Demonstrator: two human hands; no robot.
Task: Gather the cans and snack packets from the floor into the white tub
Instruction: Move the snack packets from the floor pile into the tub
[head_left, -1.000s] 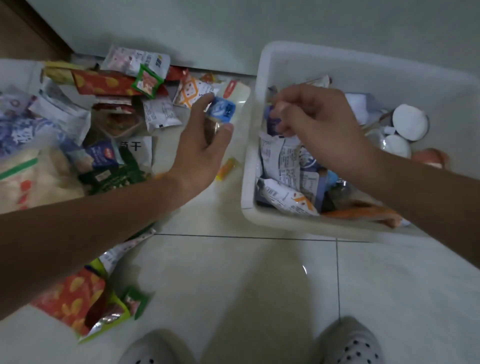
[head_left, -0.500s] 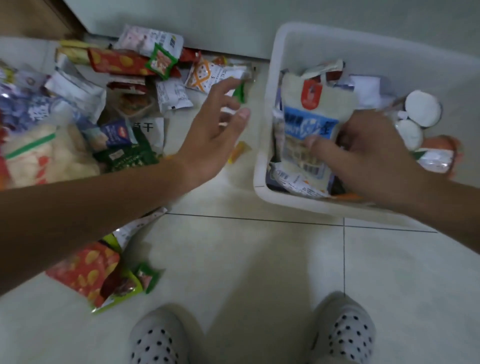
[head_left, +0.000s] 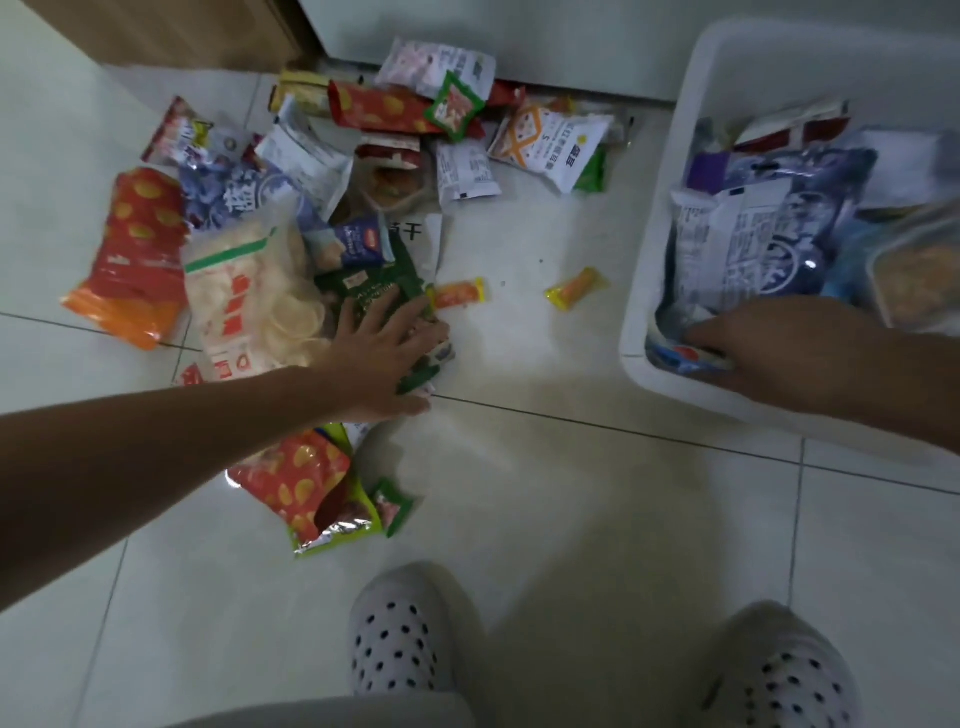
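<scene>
A white tub (head_left: 644, 312) stands on the pale tiled floor (head_left: 545, 493) at about three o'clock from the person's feet, already packed with snack packets, among them a large blue-and-white bag (head_left: 779, 228) lying across the top. The right hand (head_left: 769, 353) reaches over the tub's near rim and rests inside at its near corner, fingers pointing toward nine o'clock and pressed among the packets; whether they are closed on anything cannot be told from here.

At roughly ten o'clock from the feet, a loose heap of packets spreads over the tiles. The left hand (head_left: 379, 358) lies flat on a dark green packet (head_left: 379, 286) at the heap's near edge, fingers spread apart and pointing toward one o'clock, covering it and not clamped on it. Just beside the green packet, at its nine o'clock, sits a clear bag of pale crackers (head_left: 249, 301), and beyond that an orange-red bag (head_left: 135, 260). Two small yellow-and-orange sweets (head_left: 460, 293) lie on bare tile between the heap and the tub, apart from each other. A red-and-green packet (head_left: 306, 488) lies under the left forearm, nearer the feet. Two white slippers with dark dots (head_left: 400, 639) show at six o'clock.
</scene>
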